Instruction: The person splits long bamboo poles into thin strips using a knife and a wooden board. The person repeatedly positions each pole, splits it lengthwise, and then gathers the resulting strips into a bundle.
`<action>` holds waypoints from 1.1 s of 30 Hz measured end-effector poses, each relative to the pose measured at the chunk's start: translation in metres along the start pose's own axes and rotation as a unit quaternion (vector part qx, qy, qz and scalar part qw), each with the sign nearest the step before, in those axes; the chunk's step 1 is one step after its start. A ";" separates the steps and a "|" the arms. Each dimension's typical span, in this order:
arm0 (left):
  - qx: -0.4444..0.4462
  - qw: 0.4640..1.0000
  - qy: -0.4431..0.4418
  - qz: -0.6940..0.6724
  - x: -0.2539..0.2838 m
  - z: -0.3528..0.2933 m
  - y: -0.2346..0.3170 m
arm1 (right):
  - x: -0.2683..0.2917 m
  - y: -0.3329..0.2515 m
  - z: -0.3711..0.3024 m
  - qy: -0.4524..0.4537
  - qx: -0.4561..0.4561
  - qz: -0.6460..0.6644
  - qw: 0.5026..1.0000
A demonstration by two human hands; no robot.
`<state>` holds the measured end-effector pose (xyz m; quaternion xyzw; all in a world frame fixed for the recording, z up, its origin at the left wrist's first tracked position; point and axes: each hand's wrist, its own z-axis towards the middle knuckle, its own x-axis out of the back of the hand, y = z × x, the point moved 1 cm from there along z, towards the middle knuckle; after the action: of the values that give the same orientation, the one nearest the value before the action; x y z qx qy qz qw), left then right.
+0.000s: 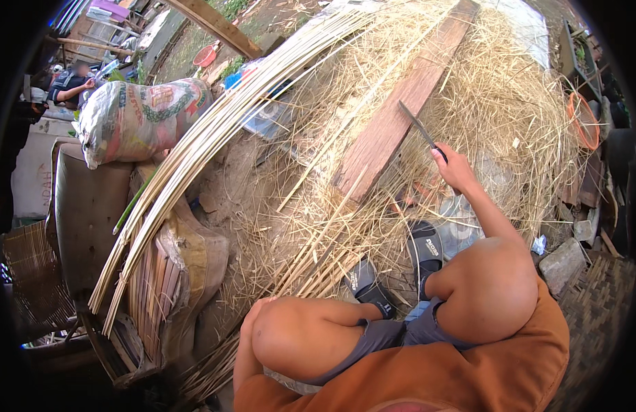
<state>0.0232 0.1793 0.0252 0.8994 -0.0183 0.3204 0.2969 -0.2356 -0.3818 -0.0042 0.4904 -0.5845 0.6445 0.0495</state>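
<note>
Black-handled, slender metal knife (426, 136): at 1 o'clock, well beyond left knee (290, 340). Near: left hand (256, 310) beside that knee, fingers mostly hidden, cannot tell whether spread; thin pale strips (311, 257) between 1 and 2 o'clock from it. Farther: right hand (455, 169), fingers wrapped round the handle. Blade points to 11 o'clock, tip over long reddish-brown wooden plank (376, 147), axis 7-to-1; contact unclear.

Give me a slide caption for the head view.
Right hand grips a knife, blade over a wooden plank, amid scattered pale strips.
</note>
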 end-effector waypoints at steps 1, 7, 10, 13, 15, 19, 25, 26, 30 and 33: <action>-0.009 1.000 0.020 -0.010 -0.008 0.005 0.002 | 0.001 0.000 -0.008 0.004 -0.002 0.019 1.000; -0.143 0.984 0.104 -0.015 -0.060 0.054 0.053 | 0.016 -0.005 -0.038 0.025 -0.010 0.057 0.998; -0.203 0.972 0.115 -0.001 -0.076 0.077 0.097 | 0.027 -0.005 -0.036 0.044 -0.010 0.057 0.997; -0.256 0.956 0.133 0.054 -0.080 0.078 0.119 | 0.033 -0.007 -0.037 0.047 -0.019 0.069 0.996; -0.253 0.958 0.090 0.105 -0.099 0.074 0.112 | 0.041 -0.010 -0.037 0.021 -0.054 0.081 0.995; -0.265 0.952 0.091 0.122 -0.118 0.071 0.094 | 0.029 0.004 -0.041 0.027 -0.047 0.100 0.994; -0.223 0.967 0.115 -0.041 -0.081 0.063 0.132 | 0.025 -0.006 -0.051 0.041 0.007 0.062 0.997; -0.201 0.974 0.105 -0.026 -0.071 0.067 0.138 | 0.023 -0.008 -0.051 0.042 0.015 0.058 0.997; -0.191 0.976 0.104 0.015 -0.059 0.107 0.142 | -0.010 -0.015 -0.051 0.000 0.045 0.069 0.997; -0.236 0.964 0.102 0.068 -0.062 0.123 0.172 | -0.039 -0.041 -0.082 -0.095 0.150 -0.010 0.984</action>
<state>0.0048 -0.0391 0.0021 0.7631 -0.1240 0.4162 0.4786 -0.2371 -0.2832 0.0117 0.5574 -0.4781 0.6747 -0.0741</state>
